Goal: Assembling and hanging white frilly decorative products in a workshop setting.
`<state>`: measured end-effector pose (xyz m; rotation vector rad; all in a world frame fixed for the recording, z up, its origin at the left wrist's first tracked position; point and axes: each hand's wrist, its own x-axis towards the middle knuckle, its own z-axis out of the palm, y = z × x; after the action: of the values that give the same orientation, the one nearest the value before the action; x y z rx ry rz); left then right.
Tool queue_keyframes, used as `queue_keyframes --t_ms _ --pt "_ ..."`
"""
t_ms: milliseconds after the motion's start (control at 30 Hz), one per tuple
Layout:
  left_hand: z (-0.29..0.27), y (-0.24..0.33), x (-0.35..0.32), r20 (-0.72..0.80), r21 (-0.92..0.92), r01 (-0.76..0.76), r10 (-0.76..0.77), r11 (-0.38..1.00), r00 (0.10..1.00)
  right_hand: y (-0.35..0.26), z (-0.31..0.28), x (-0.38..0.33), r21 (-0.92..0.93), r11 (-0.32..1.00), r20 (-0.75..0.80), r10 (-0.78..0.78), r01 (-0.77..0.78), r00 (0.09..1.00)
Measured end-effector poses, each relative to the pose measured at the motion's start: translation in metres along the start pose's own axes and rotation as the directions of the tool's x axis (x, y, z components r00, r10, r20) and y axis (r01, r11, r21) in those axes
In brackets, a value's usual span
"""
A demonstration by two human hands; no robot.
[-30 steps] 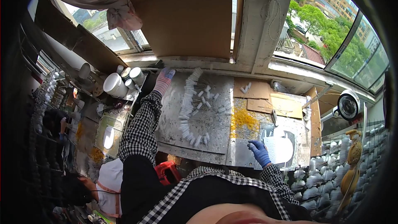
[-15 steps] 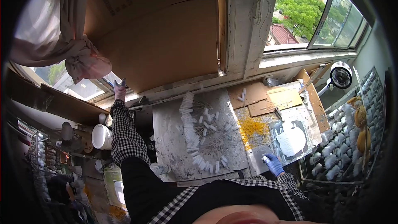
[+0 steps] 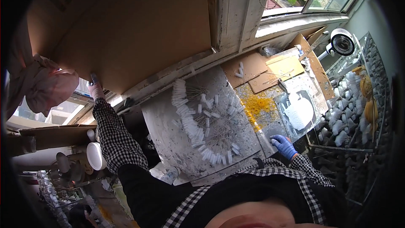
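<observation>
At the window on the far left, my left hand (image 3: 96,88) in a pale glove is at the lower edge of a large brown cardboard sheet (image 3: 139,29). One finger lies against the sheet, and the grip looks closed on its edge. My right hand (image 3: 284,145), in a blue-purple glove, rests at the table's right front edge with fingers curled; what they hold, if anything, is hidden. Between my arms, the grey worktable (image 3: 158,124) bears a curved row of white cylinders (image 3: 183,109) on thin sticks, with more sticks scattered inside the curve.
Yellow strands (image 3: 259,107) lie beside a white mass on a board (image 3: 299,112). Cardboard pieces (image 3: 249,67) lie at the back. A white fan (image 3: 341,42) and a rack of white tufts (image 3: 344,109) stand right. A knotted pink cloth (image 3: 52,84) hangs left, above a white bucket (image 3: 96,156).
The view has turned and shifted. The cardboard sheet reaches farther left over the window, its lower edge bowed, with my left hand at it. My right hand has stayed near the table's front edge.
</observation>
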<state>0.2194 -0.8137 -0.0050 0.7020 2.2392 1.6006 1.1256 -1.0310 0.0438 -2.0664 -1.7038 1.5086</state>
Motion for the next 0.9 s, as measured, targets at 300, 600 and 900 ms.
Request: queue_keyframes --t_ms 300,600,900 --pt "-0.038 0.030 0.025 0.006 0.175 -0.037 0.037 0.984 0.999 -0.044 0.027 0.003 -0.057 0.997 0.169 -0.050 0.060 0.984" --pt "-0.032 0.063 0.029 0.090 0.322 -0.169 0.147 0.931 0.985 -0.051 0.014 0.023 -0.072 0.997 0.067 -0.019 0.024 0.998" --pt "-0.043 0.017 -0.066 -0.151 0.491 -0.106 0.205 0.864 0.967 -0.057 -0.004 0.065 0.013 0.987 -0.068 -0.160 0.162 0.985"
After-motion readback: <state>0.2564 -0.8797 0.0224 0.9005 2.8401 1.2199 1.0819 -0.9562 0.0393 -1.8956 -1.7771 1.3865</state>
